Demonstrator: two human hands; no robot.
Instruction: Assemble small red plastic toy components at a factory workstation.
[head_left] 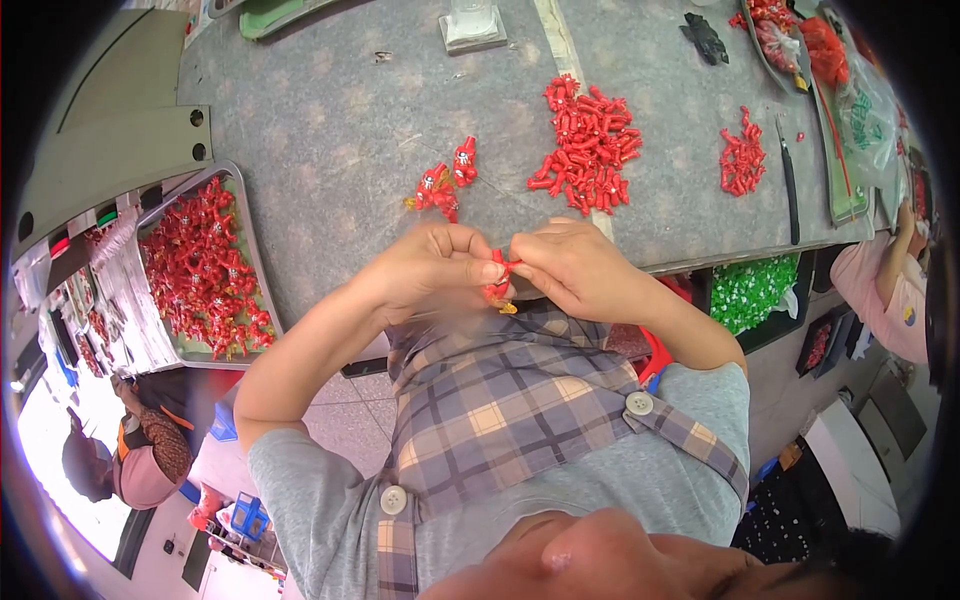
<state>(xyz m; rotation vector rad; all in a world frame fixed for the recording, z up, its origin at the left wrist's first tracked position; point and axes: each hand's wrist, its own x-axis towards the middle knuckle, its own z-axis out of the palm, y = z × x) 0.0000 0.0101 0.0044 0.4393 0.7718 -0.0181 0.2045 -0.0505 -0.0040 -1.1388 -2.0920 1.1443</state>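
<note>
Close to my body at the table's near edge, my left hand pinches a small red figurine with a yellow part at its lower end. My right hand is closed against it from the other side, thumb and forefinger on a small red piece at the figurine's upper side. My fingers partly hide where the two meet. Just beyond my left hand lie a few similar red figurines with yellow parts. A heap of small red plastic parts lies beyond my right hand.
On the left stands a metal tray full of red figurines. Farther right are a smaller heap of red parts, a black-handled tool and a green tray. Green pieces fill a bin below the edge. Other people are at both sides.
</note>
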